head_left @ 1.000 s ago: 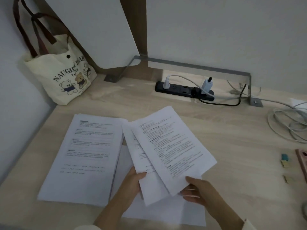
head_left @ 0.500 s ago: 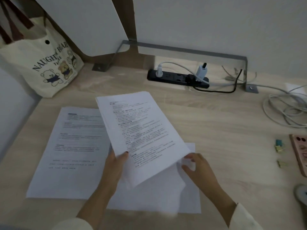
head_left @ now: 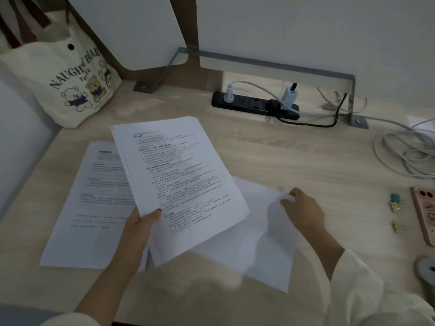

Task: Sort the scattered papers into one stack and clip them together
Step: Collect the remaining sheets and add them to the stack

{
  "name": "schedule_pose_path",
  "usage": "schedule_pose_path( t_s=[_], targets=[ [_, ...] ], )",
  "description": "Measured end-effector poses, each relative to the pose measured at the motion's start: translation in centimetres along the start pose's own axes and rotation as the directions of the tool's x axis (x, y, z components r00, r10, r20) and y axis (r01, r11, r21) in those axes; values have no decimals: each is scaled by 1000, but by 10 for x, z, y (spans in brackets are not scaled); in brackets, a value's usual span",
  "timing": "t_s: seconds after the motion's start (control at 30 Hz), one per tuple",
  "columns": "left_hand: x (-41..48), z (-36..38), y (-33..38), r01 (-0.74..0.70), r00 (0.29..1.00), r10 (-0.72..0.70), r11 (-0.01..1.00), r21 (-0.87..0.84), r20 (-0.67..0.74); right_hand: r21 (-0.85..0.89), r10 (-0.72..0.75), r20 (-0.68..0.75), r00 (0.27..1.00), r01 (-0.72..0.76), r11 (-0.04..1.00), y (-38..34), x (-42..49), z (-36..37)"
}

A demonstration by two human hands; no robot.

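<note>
**Change.** One second ago both hands shared two fanned printed pages. These now form one bundle [head_left: 179, 175], carried by the left hand [head_left: 141, 229] alone. The right hand [head_left: 303, 208] has left that bundle and moved outward to the blank sheet [head_left: 270, 243]. Half a second ago its fingers only reached that sheet's far corner. Now they are closed on it, and the paper bows upward below them.

**Finger state.**
- Left hand: the thumb is clamped on top of the bundle at its near left edge. The fingers are hidden beneath the paper. The bundle extends up and away from the thumb, tilted, clear of the desk [head_left: 282, 156].
- Right hand: the fingers are curled together and pinch the far right corner of the blank sheet. The rest of the sheet runs from the fingers toward the person and passes under the near edge of the bundle. Its near edge is blurred.

**Remaining items.**
- One printed sheet [head_left: 94, 208] lies flat on the desk outboard of the left thumb. The bundle overlaps its right edge, and neither hand grips it.
- The clips [head_left: 395, 202] lie well beyond the right knuckles, just beside a phone [head_left: 426, 212]. They are untouched.

**Meaning for the task.** Two pages are already joined. The blank sheet appears to be the next addition, and the right-hand grip is set for lifting it to the bundle. After that, the flat printed sheet is still to be collected. Clipping has not begun, so the task is judged roughly half complete.
</note>
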State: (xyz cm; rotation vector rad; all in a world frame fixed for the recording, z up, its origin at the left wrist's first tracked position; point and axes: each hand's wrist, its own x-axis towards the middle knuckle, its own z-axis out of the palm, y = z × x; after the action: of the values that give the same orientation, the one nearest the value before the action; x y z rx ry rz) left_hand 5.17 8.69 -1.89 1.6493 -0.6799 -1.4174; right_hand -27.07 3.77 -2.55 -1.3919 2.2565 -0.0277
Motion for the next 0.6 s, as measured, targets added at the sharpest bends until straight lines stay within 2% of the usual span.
schedule_pose_path(
  t_s=[0.1,0.2,0.27,0.33,0.43,0.6],
  targets=[
    [0,8,-4,35,999,-33,999,-33,41,198,94,-234,968,-47,979,10,-6,-40],
    [-3,23,-7,70,992,-68,997,-19,109,316,44,-409,912,96,944,6,-20,-81],
    [-6,36,-12,73,985,-69,997,-15,158,282,-38,-512,858,209,936,-1,-35,-100],
    [-8,49,-15,129,972,-125,992,-9,200,172,-171,-587,791,329,929,-8,-49,-106],
    [-12,64,-22,207,941,-200,978,5,272,-37,-418,-558,717,481,876,-21,-65,-89],
    [-18,70,-34,291,912,-276,957,-3,303,-311,-712,-260,652,642,701,-33,-84,-23]
  ],
)
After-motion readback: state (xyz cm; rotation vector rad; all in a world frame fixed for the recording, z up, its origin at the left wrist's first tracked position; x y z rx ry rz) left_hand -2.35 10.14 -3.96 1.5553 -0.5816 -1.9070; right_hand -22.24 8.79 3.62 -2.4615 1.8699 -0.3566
